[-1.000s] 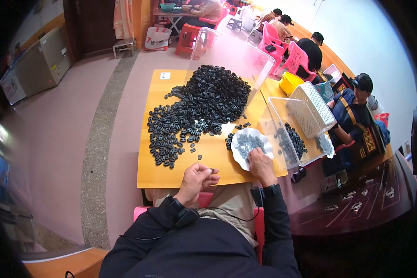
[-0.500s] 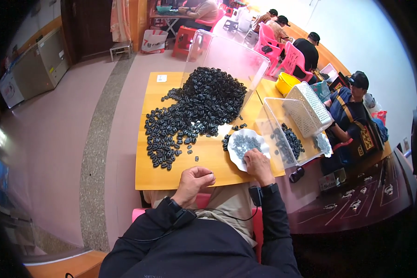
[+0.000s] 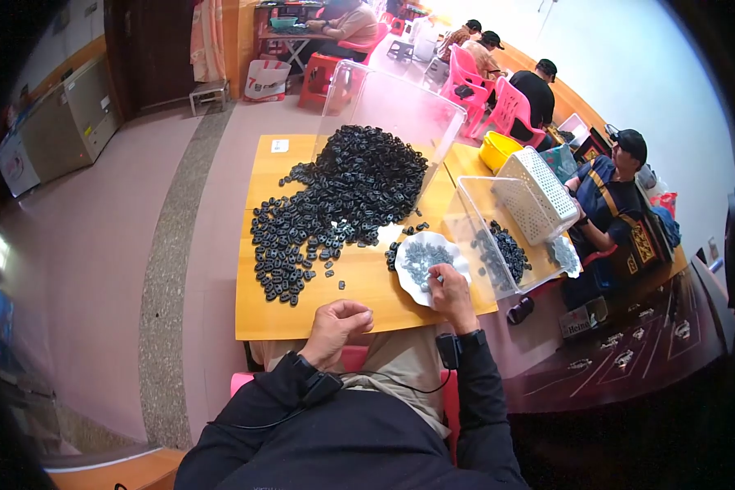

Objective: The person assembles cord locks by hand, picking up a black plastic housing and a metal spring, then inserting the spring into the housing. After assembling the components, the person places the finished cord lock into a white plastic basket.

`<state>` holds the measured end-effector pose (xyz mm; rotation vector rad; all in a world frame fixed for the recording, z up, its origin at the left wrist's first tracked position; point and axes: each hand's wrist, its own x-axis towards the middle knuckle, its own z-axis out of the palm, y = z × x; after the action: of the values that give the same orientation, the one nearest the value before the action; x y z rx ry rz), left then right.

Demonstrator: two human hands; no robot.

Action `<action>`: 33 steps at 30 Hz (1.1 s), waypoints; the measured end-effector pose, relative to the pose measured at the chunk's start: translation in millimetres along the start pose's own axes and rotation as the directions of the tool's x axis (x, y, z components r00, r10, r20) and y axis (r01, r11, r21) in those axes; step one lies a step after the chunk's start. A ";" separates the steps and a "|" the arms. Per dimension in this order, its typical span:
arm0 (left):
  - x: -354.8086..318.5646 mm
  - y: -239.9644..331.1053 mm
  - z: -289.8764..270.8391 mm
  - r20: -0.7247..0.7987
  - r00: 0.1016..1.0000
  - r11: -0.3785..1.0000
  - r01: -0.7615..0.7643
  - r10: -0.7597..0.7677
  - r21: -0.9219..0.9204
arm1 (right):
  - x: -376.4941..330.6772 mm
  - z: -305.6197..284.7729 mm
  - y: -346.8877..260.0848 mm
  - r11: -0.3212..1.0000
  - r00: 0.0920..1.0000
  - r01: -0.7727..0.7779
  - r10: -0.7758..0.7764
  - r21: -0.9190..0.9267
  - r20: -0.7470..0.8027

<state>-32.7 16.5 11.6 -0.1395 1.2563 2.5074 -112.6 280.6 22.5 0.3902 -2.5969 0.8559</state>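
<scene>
My left hand (image 3: 339, 331) hovers at the front edge of the yellow wooden table (image 3: 367, 312), thumb and fingertips pinched together. What they hold, if anything, is too small to make out. My right hand (image 3: 455, 298) is over the near right side of a scalloped white plate (image 3: 412, 290). Its fingers are closed at the edge of a heap of small grey pieces (image 3: 426, 257), and anything between them is hidden. Beyond the hands spreads a large pile of small black two-holed plastic parts (image 3: 367, 175). A single black part (image 3: 341, 285) lies apart, between the pile and my left hand.
A clear plastic bin (image 3: 408, 102) lies tipped behind the pile. To the right, another clear bin (image 3: 524, 286) contains black parts, beside a white perforated basket (image 3: 539, 192) and a yellow tub (image 3: 498, 149). A co-worker (image 3: 612, 196) sits at the right; several others sit farther back.
The whole view has shifted slightly. My right hand stays at the plate with its fingers drawn in a little more; my left hand keeps its pinch in nearly the same place.
</scene>
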 end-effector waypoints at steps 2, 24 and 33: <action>0.6 -1.5 0.1 0.005 1.000 1.000 0.012 -0.012 0.003 | -0.7 -1.1 -0.1 0.998 0.999 -0.046 0.046 0.038 0.001; -1.0 -0.7 4.3 0.107 0.993 0.998 0.055 -0.055 0.004 | -24.7 23.0 -100.1 0.853 0.991 -0.054 -0.018 0.519 0.132; -0.8 -4.5 -1.1 0.197 0.976 0.988 0.115 -0.093 -0.104 | -34.2 35.5 -104.4 0.807 0.990 -0.039 -0.049 0.589 0.133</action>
<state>-30.6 18.0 7.7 0.0095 1.0031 2.4370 -52.8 182.5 34.5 0.6439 -2.3867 1.6979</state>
